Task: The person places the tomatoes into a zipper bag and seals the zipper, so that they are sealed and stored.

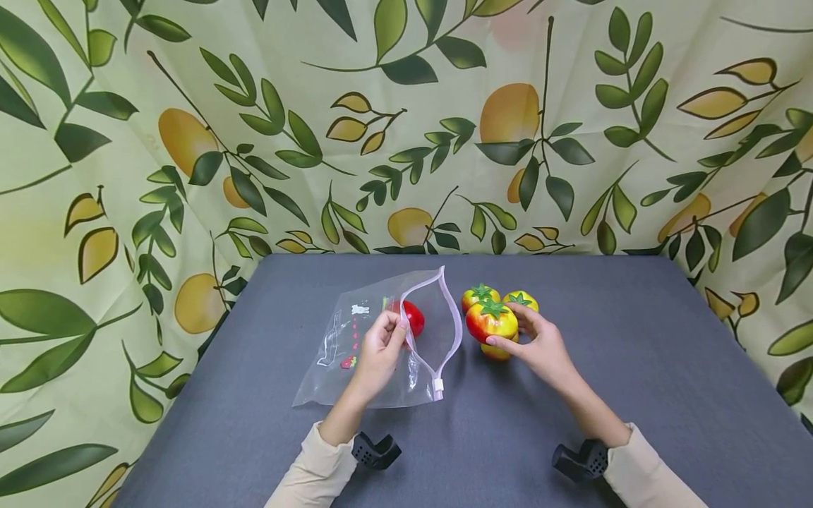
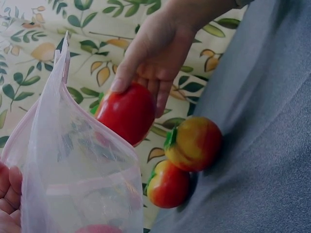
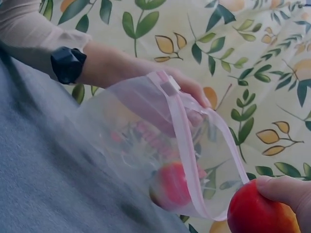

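Left hand (image 1: 381,344): pinches the bag (image 1: 333,377) at its mouth.
Right hand (image 1: 540,344): grasps the held fruit (image 1: 488,322).
Bag: mouth open toward right hand.
Held fruit: between the hands, outside the bag.
Bagged fruit (image 1: 416,319): beside left hand.
Loose fruits (image 1: 473,296): near right hand.

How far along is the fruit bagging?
Looks done: one red round fruit is inside the clear plastic bag with a pink rim. In hand: the right grip holds a red-and-yellow round fruit outside the bag's open mouth; the left grip holds its edge. Probably left: at least two more round red-yellow fruits on the grey table, then closing the bag.
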{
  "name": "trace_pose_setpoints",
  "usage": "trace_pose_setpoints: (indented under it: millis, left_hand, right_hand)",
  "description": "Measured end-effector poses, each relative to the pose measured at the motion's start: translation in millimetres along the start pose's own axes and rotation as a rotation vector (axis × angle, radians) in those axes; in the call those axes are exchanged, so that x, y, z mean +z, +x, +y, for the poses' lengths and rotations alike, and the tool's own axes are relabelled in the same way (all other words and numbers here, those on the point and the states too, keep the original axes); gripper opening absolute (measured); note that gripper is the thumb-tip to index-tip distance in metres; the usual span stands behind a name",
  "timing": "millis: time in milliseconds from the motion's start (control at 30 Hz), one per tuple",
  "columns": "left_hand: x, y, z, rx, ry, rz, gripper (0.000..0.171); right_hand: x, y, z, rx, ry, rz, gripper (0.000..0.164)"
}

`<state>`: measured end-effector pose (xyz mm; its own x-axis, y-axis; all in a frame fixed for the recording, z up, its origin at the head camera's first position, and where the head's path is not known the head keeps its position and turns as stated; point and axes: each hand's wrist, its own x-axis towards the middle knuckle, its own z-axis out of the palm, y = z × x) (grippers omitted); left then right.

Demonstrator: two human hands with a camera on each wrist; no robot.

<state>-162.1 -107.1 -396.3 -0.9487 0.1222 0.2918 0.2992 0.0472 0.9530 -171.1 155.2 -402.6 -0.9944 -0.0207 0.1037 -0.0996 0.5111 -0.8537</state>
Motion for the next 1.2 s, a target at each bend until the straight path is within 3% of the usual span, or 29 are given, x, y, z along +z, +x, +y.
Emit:
trace_pose_setpoints:
  millis: [867,1200]
  left_hand:
    - [0.2,0.0,1.6,0.003,-0.001,0.022,0.015]
    - [-0.5,0.2,2.0,0.017,-0.015,-0.001,0.015]
  right_hand:
    - [17,-9,-12,-0.048,0.076,-0.068,0.067]
    - [25,-8,-17,-0.089,0.089,-0.076,0.065]
